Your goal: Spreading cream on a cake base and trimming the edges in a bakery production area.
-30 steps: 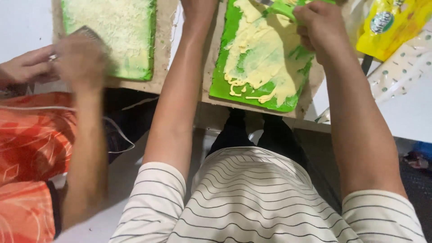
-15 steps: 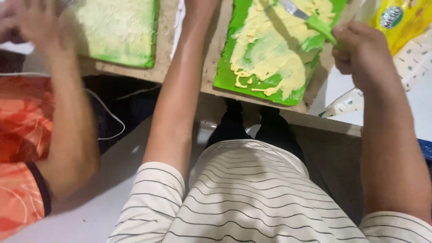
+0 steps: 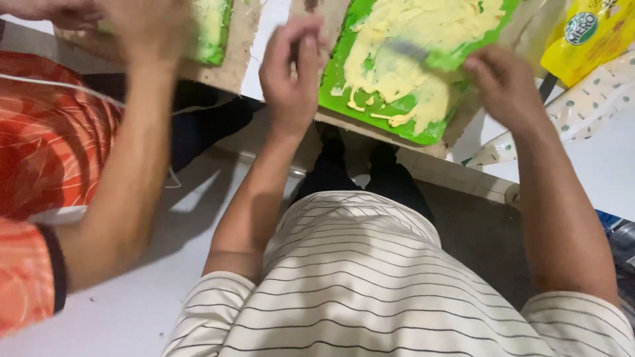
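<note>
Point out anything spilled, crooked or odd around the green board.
The pale yellow paste is smeared unevenly over the green board, with thin dribbles near its lower edge. The board sits askew on brown paper. Nothing looks damaged.

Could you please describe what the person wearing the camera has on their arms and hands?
Both forearms are bare. The left hand and right hand wear no gloves, and no rings, watch or bracelets can be made out, though the picture is motion-blurred. The short sleeves belong to a cream shirt with thin dark horizontal stripes and end above the elbows. The orange patterned sleeve belongs to another person.
</note>
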